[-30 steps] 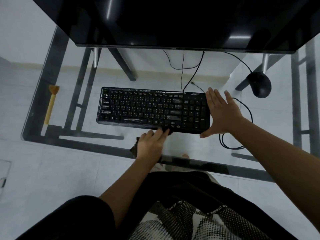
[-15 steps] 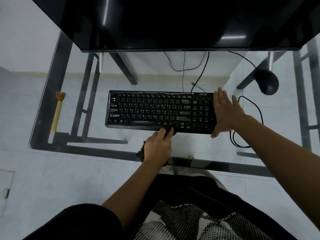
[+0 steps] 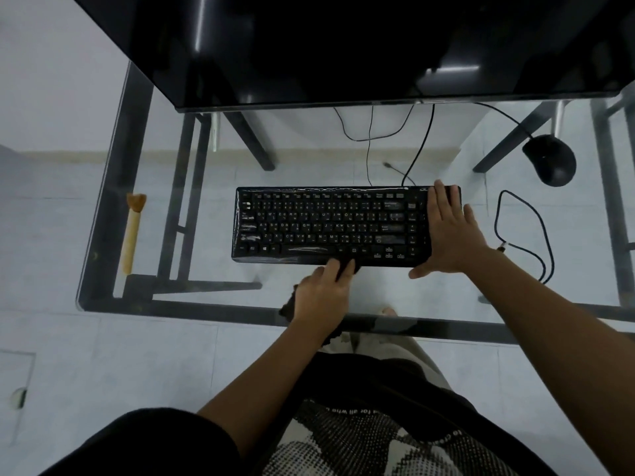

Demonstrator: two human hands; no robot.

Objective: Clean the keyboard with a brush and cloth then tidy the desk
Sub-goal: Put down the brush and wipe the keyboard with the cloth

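The left hand curls its fingers round a dark crumpled cloth, pressing it against the front edge of the black plastic full-size keyboard at the centre of the clear glass desktop. The right hand lies flat on the number pad, fingers straight and thumb spread, further inward than half a second earlier.

A computer workstation, home or office I cannot tell: a glass worktop on a dark metal frame carries a black monitor at 12 o'clock, a keyboard at centre and a mouse at 2 o'clock, with pale floor tiles below.
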